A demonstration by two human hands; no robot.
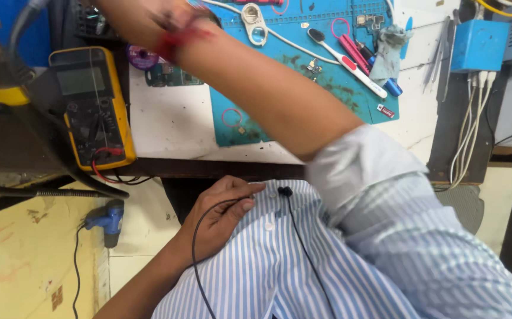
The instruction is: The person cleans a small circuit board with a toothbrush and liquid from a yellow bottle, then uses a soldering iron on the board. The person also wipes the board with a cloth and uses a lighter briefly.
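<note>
The left hand pinches a thin black cable against the striped shirt, its clip microphone already attached; the right hand reaches far, its grip unclear.

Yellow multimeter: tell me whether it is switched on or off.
Cannot tell for sure. The yellow multimeter lies face up on the bench, and its grey display shows no legible digits, but glare and blur hide the dial position.

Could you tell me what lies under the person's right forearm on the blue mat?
The right forearm crosses the blue mat; whatever lies directly beneath it is hidden.
</note>
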